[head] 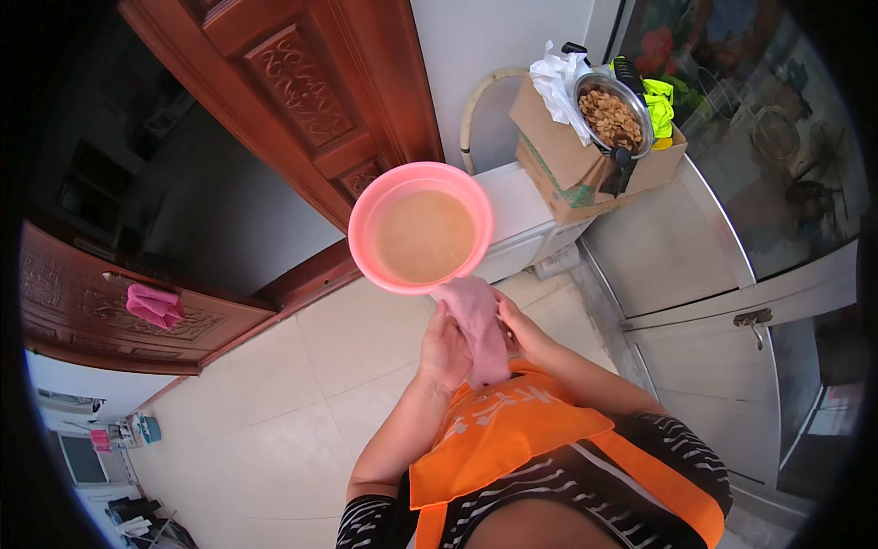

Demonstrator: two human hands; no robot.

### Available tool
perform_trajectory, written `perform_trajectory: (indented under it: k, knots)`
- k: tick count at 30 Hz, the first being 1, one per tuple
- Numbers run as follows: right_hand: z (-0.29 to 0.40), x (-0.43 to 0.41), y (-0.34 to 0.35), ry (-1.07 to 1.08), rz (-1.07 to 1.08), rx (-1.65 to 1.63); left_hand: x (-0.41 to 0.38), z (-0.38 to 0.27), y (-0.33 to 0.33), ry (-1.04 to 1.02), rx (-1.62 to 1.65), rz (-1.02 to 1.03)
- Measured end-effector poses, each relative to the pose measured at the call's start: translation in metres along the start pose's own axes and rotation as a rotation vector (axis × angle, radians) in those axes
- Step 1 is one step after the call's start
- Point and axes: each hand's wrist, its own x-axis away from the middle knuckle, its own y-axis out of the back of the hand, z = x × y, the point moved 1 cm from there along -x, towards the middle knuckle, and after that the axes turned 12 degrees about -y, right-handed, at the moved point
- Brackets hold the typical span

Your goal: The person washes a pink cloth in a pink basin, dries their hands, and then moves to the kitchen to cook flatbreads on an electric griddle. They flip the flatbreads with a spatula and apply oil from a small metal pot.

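Both my hands hold a wet-looking pink cloth (473, 322) in front of my orange apron (507, 425). My left hand (446, 346) grips the cloth's left side, and my right hand (525, 326) has its right side. Just beyond the hands stands a pink plastic basin (365, 226) with cloudy brownish water (426, 233) in it. The cloth's upper end is at the basin's near rim; whether they touch is not clear.
A white cabinet (511, 195) bears a cardboard box (542, 171) with a metal bowl (648, 123) of brown pieces. Carved red-brown doors (302, 82) stand ahead and left; a pink cloth (155, 306) hangs from a door handle. A metal-framed glass door (693, 329) is at right.
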Motion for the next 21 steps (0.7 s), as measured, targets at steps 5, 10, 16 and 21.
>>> perform_trajectory:
  k: [5,10,16,21]
  knots:
    - [0.017,0.004,0.026,0.148,0.024,0.231,-0.036,0.029,-0.02,0.083,-0.021,-0.034]
    - [0.05,-0.01,0.091,0.058,-0.212,0.107,-0.076,0.048,-0.004,0.176,-0.419,0.061]
    - [0.093,-0.081,0.189,0.122,-0.474,-0.07,-0.079,0.01,0.01,0.193,-0.769,0.066]
    - [0.127,-0.153,0.235,0.295,-0.683,0.391,-0.043,0.002,0.073,0.045,-0.866,-0.374]
